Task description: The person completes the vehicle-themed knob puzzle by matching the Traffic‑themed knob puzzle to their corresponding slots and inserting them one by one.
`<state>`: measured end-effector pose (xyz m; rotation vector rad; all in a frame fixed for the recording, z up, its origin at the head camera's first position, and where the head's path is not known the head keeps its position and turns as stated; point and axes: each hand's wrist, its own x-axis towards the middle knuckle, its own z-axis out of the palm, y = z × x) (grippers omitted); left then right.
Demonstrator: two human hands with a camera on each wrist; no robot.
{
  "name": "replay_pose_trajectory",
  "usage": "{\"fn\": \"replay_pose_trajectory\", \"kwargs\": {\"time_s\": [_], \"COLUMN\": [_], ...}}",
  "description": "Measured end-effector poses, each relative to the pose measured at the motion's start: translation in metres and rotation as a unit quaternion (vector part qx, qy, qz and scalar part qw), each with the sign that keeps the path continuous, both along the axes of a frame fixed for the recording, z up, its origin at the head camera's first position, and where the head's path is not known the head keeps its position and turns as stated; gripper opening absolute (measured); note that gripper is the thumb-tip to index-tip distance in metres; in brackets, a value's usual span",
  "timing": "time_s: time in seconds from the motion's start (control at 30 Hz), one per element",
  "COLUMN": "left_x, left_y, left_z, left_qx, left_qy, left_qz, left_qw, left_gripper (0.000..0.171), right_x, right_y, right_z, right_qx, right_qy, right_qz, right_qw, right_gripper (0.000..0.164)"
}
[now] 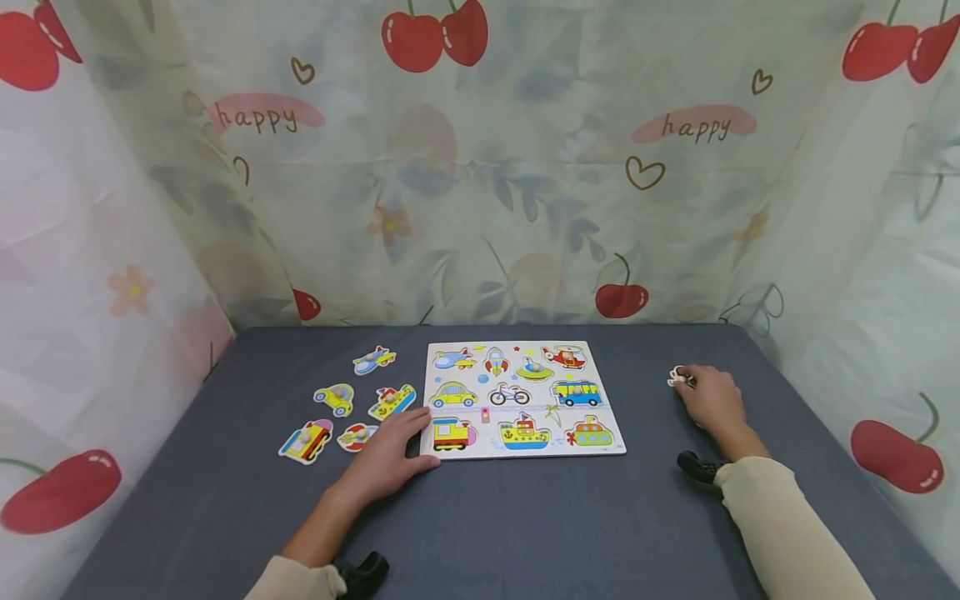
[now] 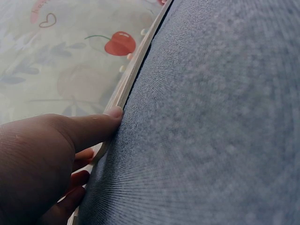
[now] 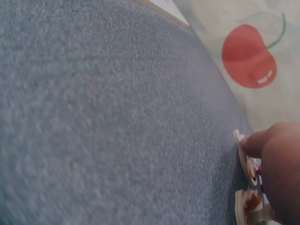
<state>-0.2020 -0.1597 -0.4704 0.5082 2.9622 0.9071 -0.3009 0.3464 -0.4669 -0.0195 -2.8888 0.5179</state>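
Observation:
My left hand rests at the near left corner of a white puzzle board printed with vehicles. In the left wrist view its thumb presses the board's edge; the other fingers are partly hidden. Off to the right, my right hand pinches a small wooden puzzle piece at the table top. The right wrist view shows the thumb against that thin piece, and a second piece with red and green below it, partly behind the hand. The picture on the held piece cannot be made out.
Left of the board lie several loose pieces: an airplane, a car, a ship, a train and a red-yellow piece near the left hand. Behind the dark table hangs a cherry-patterned curtain.

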Motion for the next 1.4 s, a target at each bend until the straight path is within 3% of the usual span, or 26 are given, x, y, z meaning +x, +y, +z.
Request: {"fn": "replay_pose_trajectory", "kwargs": {"time_s": [0.87,1.2,1.4], "left_x": [0.0,0.002,0.001], "left_y": [-0.001,0.0,0.0], "left_z": [0.001,0.001,0.0], "left_qx": [0.001,-0.001,-0.003], "left_qy": [-0.003,-0.002,-0.005], "left_qz": [-0.001,0.002,0.004], "left_qw": [1.0,1.0,1.0], "left_gripper": [0.068,0.068,0.068], "right_x": [0.003,0.003,0.004], "right_y": [-0.001,-0.017,-0.026], "right_z": [-0.001,0.006,0.008], "right_qx": [-0.015,-0.032,-0.036], "right_qy": [0.006,-0.004,0.011], "right_qz": [-0.005,-0.007,0.0], "right_qw": [1.0,0.999,0.999], "right_gripper": [0.03,0.027,0.027]}}
